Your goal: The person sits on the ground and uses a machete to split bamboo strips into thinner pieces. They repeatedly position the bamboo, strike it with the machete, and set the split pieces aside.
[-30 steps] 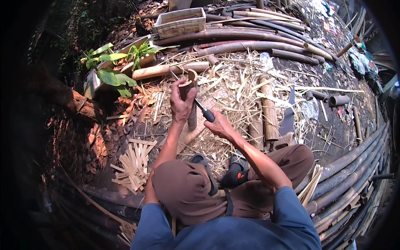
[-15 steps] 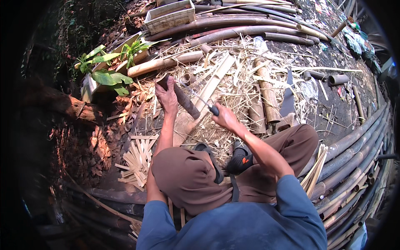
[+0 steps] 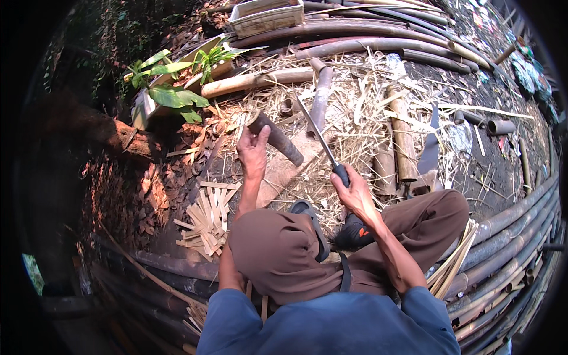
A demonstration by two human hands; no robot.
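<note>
My left hand (image 3: 253,155) is closed at the upper end of a short dark bamboo tube (image 3: 285,144), which slants down to the right. A knife (image 3: 319,133) with a long narrow blade and black handle is gripped in my right hand (image 3: 357,194). Its blade points up and slightly left, apart from the tube. Under the tube's lower end is a flat brownish slab (image 3: 281,177). Just beyond the blade rests another dark rounded bamboo piece (image 3: 321,97), among pale shavings (image 3: 355,148).
A saw-like blade (image 3: 430,151) and bamboo sections (image 3: 402,142) lie to the right. Split strips (image 3: 207,222) are piled at left, near a leafy plant (image 3: 171,94). Long poles (image 3: 503,236) line the right side; a crate (image 3: 266,21) stands at the back.
The knife has swung away from the tube and points more upward. My left hand keeps the tube. Beyond it, a dark rounded bamboo piece shows where a pale flat face lay. The view has shifted.
</note>
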